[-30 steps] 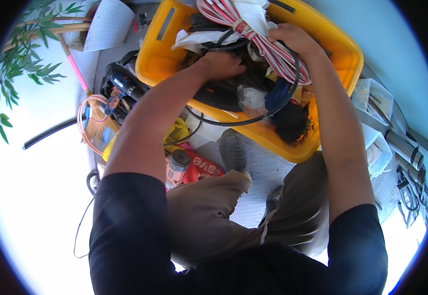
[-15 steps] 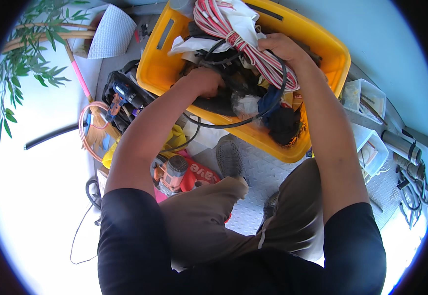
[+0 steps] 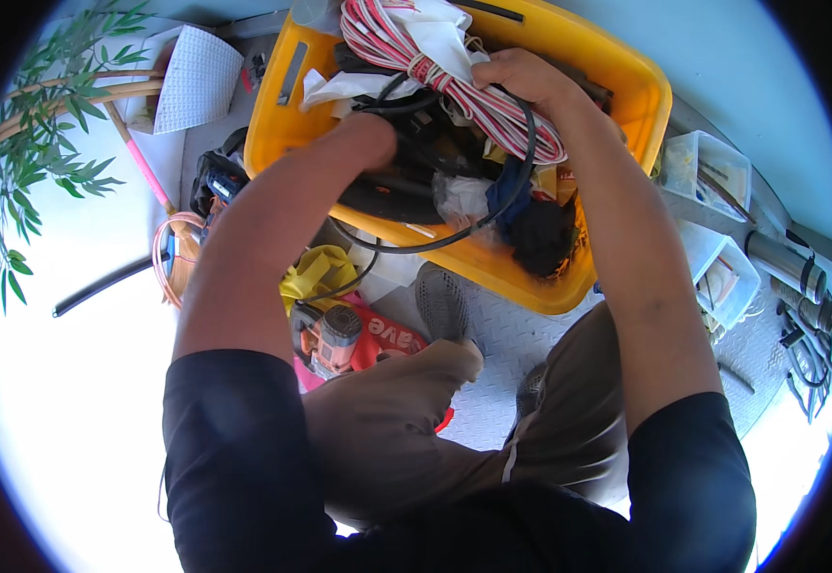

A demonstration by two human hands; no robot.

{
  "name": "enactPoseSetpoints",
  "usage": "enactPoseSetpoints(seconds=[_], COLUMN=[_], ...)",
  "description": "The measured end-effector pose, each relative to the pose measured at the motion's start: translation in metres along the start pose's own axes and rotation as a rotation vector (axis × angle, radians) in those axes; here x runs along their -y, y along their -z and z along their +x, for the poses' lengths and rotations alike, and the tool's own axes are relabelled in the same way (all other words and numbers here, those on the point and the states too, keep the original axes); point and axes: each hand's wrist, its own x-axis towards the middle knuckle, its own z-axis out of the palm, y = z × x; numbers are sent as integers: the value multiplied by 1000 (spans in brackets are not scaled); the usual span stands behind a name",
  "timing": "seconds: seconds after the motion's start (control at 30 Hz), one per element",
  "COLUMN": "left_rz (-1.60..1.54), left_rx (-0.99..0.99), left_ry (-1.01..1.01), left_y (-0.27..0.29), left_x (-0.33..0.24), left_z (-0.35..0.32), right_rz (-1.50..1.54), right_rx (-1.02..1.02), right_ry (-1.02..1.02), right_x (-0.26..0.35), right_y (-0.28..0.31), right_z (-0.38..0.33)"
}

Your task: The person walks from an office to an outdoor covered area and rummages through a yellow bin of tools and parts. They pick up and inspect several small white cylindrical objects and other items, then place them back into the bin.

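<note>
A yellow plastic bin [image 3: 268, 129] full of mixed gear stands in front of me. My left hand [image 3: 375, 138] reaches down inside its left part, among dark items; its fingers are hidden and blurred. My right hand [image 3: 521, 78] is at the far middle of the bin, fingers curled at the edge of a bundle of red-and-white cable [image 3: 449, 81]. White sheeting [image 3: 440, 38] lies beside that bundle. A black cable [image 3: 473, 236] loops over the near rim and passes under my right hand. Clear plastic [image 3: 464, 196], blue cloth [image 3: 516, 205] and a black bundled item [image 3: 542, 239] lie nearer.
Left of the bin are a plant [image 3: 43, 134], a broom [image 3: 182, 263] and coiled copper-coloured tubing [image 3: 160, 248]. An orange power tool [image 3: 332, 339] and yellow material [image 3: 319, 274] lie by my foot. Two clear tubs [image 3: 707, 177] and a metal cylinder [image 3: 784, 267] stand at right.
My left hand has gone deeper and further left into the bin, its fingers now out of sight. The right hand keeps its place at the cable bundle. The whole view has shifted slightly.
</note>
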Motion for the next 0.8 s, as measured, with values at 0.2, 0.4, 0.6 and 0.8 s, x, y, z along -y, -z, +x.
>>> enactPoseSetpoints(seconds=[0.2, 0.4, 0.6, 0.8], left_rz=[-18, -239, -248, -810], left_rx=[-102, -154, -218, -587], left_ry=[128, 158, 135, 202], left_y=[0, -24, -41, -35], left_x=[47, 49, 44, 82], left_z=[-49, -73, -16, -88], right_rz=[10, 169, 190, -215], right_rx=[3, 68, 126, 62], right_ry=[13, -43, -10, 273], right_x=[7, 2, 0, 5], right_y=[1, -1, 0, -14], right_z=[-2, 1, 2, -5])
